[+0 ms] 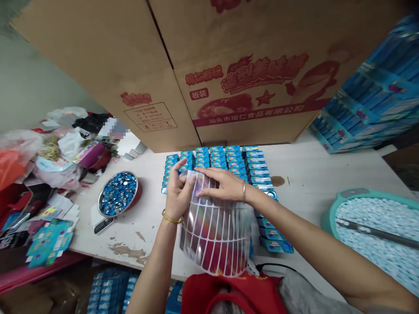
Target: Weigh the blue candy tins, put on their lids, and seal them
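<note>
A curled, see-through sticker sheet (218, 235) with white grid lines hangs in front of my red clothing. Its top edge, with a small shiny printed strip, is pinched between the thumb and fingers of my left hand (178, 192). My right hand (224, 185) reaches across the same top edge, its thumb and fingers closed around the sheet; the fingertips come near the left thumb. Behind and beside the hands stand rows of small blue boxes (234, 159), partly hidden by the hands and sheet.
A large cardboard carton (248, 104) walls off the table's back. To the left are a red-sided bowl (140, 192) of blue-and-silver pieces, a knife-like handled tool (104, 224) and piled bags. A teal basin (330, 218) of pale pieces and stacked blue packages (369, 100) stand right.
</note>
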### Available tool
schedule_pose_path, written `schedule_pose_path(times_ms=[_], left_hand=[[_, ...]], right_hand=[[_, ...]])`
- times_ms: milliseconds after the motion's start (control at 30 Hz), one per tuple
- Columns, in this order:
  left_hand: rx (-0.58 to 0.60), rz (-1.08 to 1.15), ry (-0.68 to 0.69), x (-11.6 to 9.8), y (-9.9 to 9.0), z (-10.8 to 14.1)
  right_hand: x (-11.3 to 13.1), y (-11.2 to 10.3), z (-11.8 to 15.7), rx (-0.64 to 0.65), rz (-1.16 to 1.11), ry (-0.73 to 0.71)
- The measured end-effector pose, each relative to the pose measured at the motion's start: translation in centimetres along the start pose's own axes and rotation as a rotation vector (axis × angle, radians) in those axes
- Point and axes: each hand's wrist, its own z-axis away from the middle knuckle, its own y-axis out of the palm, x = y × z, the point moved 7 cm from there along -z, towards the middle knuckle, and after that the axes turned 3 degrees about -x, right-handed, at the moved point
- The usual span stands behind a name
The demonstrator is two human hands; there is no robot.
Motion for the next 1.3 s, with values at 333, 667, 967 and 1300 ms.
schedule_pose_path(times_ms=[333,667,967,1300], left_hand=[[-0.005,-0.389,0.232,0.4,-0.5,-1.8],[-0.247,-0.45,-0.098,8.5,-5.1,-4.0],[0.462,-0.734,0.147,13.6,6.9,-3.2],[0.616,-0.949,0.044,18.1,10.5,-4.4]], right_hand=[[-1.0,0.7,0.1,0.04,-0.555,0.182],[-10.2,-0.6,4.6,0.305,-0.445,0.337],[-15.2,3.3,5.9,0.183,-0.203,0.34],[-22.3,3.8,11.8,-0.491,-0.601,0.771]])
